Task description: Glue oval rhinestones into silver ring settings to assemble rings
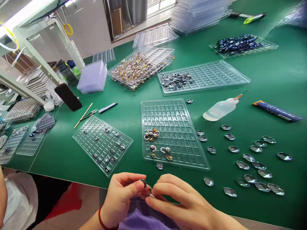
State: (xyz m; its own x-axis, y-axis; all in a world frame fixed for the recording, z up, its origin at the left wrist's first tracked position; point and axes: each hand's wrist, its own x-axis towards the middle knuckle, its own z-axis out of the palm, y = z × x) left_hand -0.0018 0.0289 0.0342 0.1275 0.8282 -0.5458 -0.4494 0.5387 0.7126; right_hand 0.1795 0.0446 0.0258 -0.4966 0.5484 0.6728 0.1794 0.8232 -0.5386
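At the table's near edge, my left hand (123, 195) pinches a small dark, shiny ring-like part (143, 182) between thumb and fingers. Close beside it, my right hand (179, 198) is closed on a small whitish piece (151, 195), mostly hidden by the fingers. Just beyond the hands lies a clear compartment tray (168, 118) with several small wired parts (151, 134) that have white leads and yellow bits. Left of it, another clear tray (90, 137) holds scattered small dark shiny parts (107, 158). A single silvery oval shell (159, 166) rests near my fingers.
Many silvery oval shells (242, 165) spread over the green table (182, 207) at right. Behind stand a squeeze bottle (220, 109), a blue tube (278, 111) and a tray of shells (206, 78). Left are tweezers (88, 115), a pen (107, 107) and a phone (68, 96). Someone sits at far left.
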